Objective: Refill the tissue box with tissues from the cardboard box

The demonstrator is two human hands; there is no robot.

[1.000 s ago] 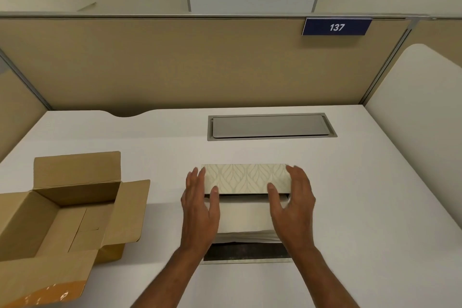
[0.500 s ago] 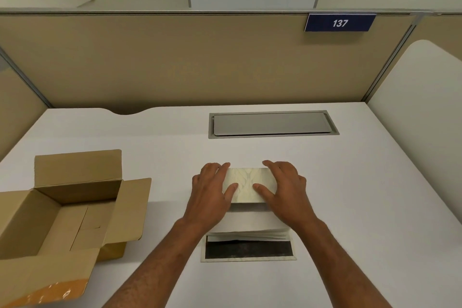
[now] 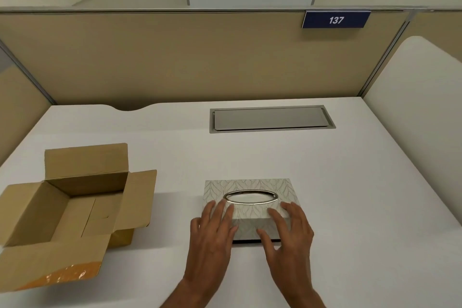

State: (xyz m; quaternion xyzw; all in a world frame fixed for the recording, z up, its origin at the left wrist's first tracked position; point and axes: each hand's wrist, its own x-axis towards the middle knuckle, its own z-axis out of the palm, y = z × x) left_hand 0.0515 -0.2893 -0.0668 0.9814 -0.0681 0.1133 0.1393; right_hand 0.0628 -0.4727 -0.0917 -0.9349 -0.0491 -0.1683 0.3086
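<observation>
Hands flat, fingers spread: your left hand [image 3: 214, 229] and right hand [image 3: 290, 231] press on the near edge of the leaf-patterned tissue box [image 3: 250, 204], which sits mid-desk [image 3: 350, 195], oval opening up. Left of it, apart, you see the cardboard box [image 3: 72, 210] with flaps open.

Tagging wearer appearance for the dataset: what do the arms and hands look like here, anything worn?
Two bare forearms enter from the bottom edge, no sleeves in view. The left hand and right hand have no gloves, and no rings, watch or bands are visible on the wrists or fingers. No markings, straps or cables. Above the forearms is out of frame, so what is worn higher up cannot be told.
</observation>
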